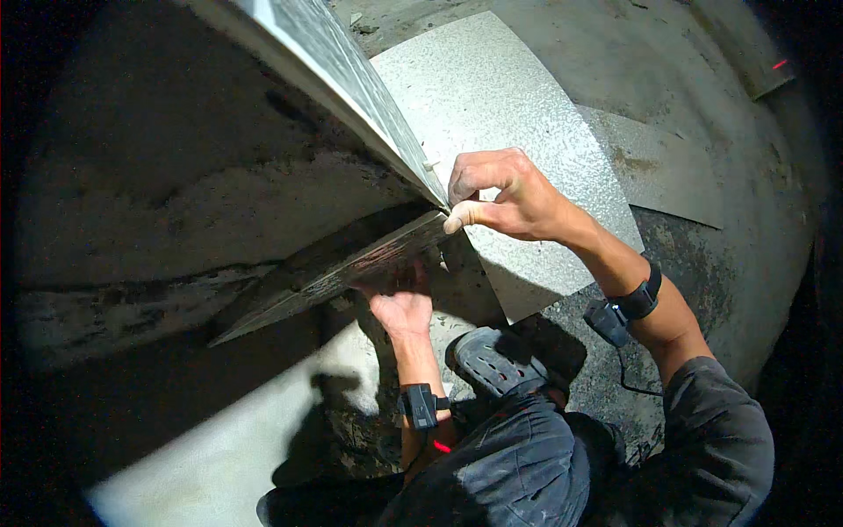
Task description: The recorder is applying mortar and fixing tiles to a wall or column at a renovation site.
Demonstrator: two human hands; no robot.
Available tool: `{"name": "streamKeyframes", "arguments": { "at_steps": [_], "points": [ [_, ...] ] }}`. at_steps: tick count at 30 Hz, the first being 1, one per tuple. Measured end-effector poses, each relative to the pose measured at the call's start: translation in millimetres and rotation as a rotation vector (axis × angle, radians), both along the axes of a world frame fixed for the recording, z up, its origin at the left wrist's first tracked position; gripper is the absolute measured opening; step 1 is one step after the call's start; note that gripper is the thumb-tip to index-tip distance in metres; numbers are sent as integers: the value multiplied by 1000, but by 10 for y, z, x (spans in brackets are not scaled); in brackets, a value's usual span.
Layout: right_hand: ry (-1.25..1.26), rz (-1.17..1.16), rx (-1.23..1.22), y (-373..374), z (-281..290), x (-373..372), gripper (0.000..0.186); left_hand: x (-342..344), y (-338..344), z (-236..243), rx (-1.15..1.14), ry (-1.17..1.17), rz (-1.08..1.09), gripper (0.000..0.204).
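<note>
From my remote station, I see a grey floor [606,39] filling the right side of the head view, facing a broad dark surface [202,176] at left, its detail lost in shadow. On the floor lies a pale speckled sheet [500,105], flat and apparently set within reach. A marbled panel [334,75] descends from the upper edge, narrowing toward the hands; a thinner grey sheet [667,167] lies beyond the speckled one, just beside it. The dark slab [351,268], the piece being handled, runs slantwise in front of the dark surface, its near corner meeting the lower tip of the panel. A grey perforated shoe [500,360] is planted below the hands, presumably for a steady low stance. The right hand [514,198] is at that corner, thumb and curled forefinger narrowly apart, the thumb against the slab's end; I judge this a fine hold for feeling how the edges meet, though I cannot tell whether the fingers clamp it. The left hand [402,312] is turned palm up beneath the slab, probably to bear its weight; its fingers are lost in shadow, so I cannot tell their spread. Each wrist carries a strapped black device [421,406]. A small white peg [429,165] projects beside the panel's edge.
</note>
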State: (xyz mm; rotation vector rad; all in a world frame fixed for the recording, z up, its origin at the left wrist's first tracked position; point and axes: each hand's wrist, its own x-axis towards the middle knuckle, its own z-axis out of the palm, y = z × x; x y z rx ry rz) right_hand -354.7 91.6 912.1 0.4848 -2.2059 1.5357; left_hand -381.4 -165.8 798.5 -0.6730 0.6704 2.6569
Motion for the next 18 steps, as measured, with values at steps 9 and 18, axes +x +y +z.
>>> {"name": "streamKeyframes", "arguments": {
  "at_steps": [9, 18],
  "points": [
    [11, -20, 35, -5, 12, 30, 28, 43, 47, 73, -70, -28, -20, 78],
    [-30, -46, 39, -53, -40, 30, 25, -24, -103, -178, -93, -6, -71, 76]
  ]
}}
